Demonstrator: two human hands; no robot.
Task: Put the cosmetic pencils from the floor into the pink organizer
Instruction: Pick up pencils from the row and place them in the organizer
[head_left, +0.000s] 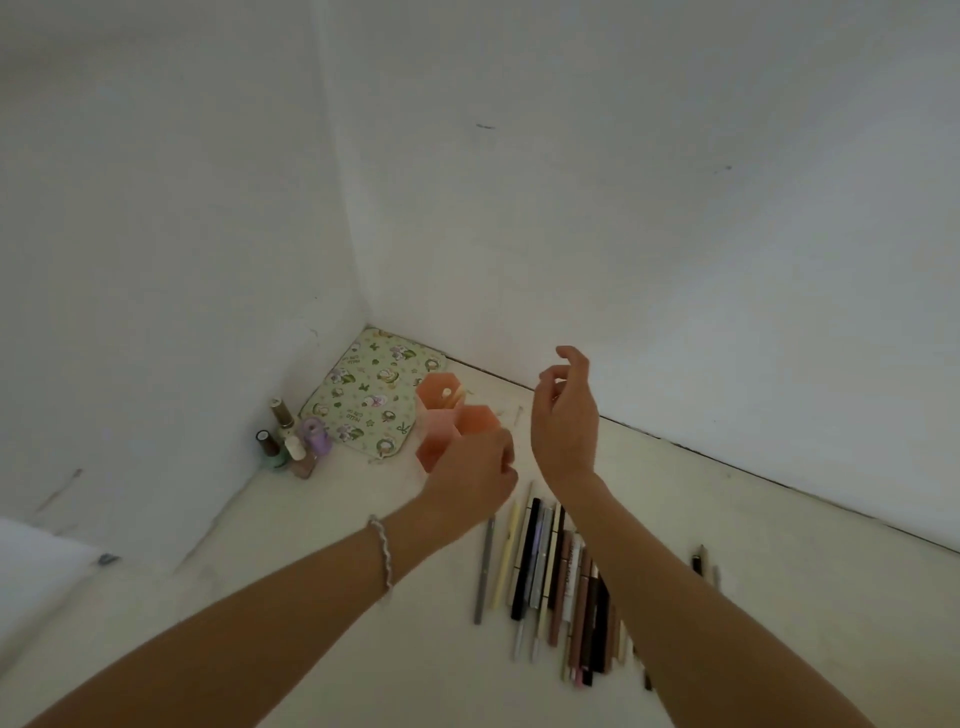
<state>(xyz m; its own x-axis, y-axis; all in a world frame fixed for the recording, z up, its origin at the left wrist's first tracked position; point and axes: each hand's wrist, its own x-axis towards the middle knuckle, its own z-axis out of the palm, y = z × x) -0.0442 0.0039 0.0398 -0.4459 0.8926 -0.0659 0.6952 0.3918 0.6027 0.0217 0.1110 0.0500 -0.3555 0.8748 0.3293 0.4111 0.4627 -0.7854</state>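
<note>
The pink organizer (470, 420), a cluster of hexagonal cells, stands on the floor near the wall corner. Something pale, perhaps a pencil end, shows in its back cell (447, 396). My left hand (475, 480) hovers over the organizer's front cells with its back to the camera. Its fingers are curled and mostly hidden, so I cannot tell whether they hold anything. My right hand (563, 415) is raised to the right of the organizer, fingers loosely curled and empty. Several cosmetic pencils (545, 566) lie side by side on the floor below both hands, partly under my right forearm.
A patterned cloth mat (363, 400) lies in the corner behind the organizer. Several nail polish bottles (291, 441) stand to its left by the wall. Two more dark pencils (701, 561) lie to the right of my right forearm. White walls close in on two sides.
</note>
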